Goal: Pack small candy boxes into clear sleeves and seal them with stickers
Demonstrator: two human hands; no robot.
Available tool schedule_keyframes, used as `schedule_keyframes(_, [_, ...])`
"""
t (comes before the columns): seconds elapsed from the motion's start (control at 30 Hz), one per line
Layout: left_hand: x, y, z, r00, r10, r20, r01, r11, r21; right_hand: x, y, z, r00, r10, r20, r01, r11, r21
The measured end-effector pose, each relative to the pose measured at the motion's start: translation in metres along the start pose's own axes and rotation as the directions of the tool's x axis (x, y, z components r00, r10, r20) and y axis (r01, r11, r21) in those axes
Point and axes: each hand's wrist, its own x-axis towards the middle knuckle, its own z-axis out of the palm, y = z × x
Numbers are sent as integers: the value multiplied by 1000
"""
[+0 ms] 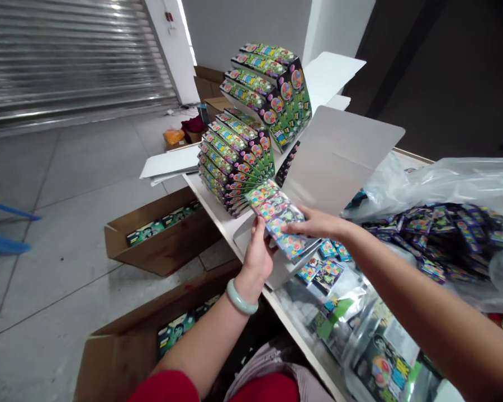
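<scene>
My left hand [259, 254], with a pale green bangle [242, 298] at the wrist, is closed on the near edge of a flat, colourful printed sheet [276, 211]. My right hand [316, 223] rests on the sheet's right side, thumb across its face, fingers partly hidden. Whether it is one sheet or a thin stack, I cannot tell. Just beneath lies a white open box [276, 271], its large lid [339, 159] raised behind my right hand. Beside the box, small printed packets [329, 273] lie on the table.
Green-and-black printed boxes stand fanned in a lower stack [230, 162] and a taller stack [272, 92]. A clear plastic bag [448, 173] of dark packets lies at right, with a clear tub [352, 357] nearer. Cardboard cartons [167, 259] sit on the floor at left.
</scene>
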Motion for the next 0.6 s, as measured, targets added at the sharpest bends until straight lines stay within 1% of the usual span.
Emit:
schedule_keyframes(0.03, [-1, -2, -7, 1000, -4, -18, 3, 1000, -25, -2, -7, 13, 999, -14, -47, 8, 992, -130])
schedule_keyframes(0.07, [-1, -4, -14, 999, -12, -40, 10, 999, -47, -3, -13, 28, 995, -32, -97, 6, 964, -266])
schedule_keyframes(0.13, [-3, -10, -28, 996, -53, -73, 46, 994, -95, -5, -23, 58, 982, -59, -179, -34, 877, -478])
schedule_keyframes(0.2, [-4, -16, -41, 992, -89, -88, 75, 985, -153, -6, -30, 83, 973, -61, -223, -83, 809, -582])
schedule_keyframes(0.27, [-5, -22, -49, 990, -100, -95, 79, 975, -209, -6, -32, 99, 970, -51, -240, -112, 777, -619])
schedule_keyframes(0.33, [-5, -28, -53, 992, -99, -83, 76, 967, -245, -5, -31, 105, 970, -54, -237, -110, 770, -628])
schedule_keyframes(0.43, [-4, -35, -55, 992, -110, -54, 93, 963, -253, -4, -26, 107, 971, -65, -229, -96, 774, -626])
schedule_keyframes(0.5, [-3, -37, -58, 990, -99, -102, 74, 972, -222, -4, -21, 109, 974, -59, -220, -93, 778, -622])
schedule_keyframes(0.6, [-2, -36, -65, 975, -20, -220, -16, 987, -160, -4, -14, 113, 974, -54, -222, -93, 794, -601])
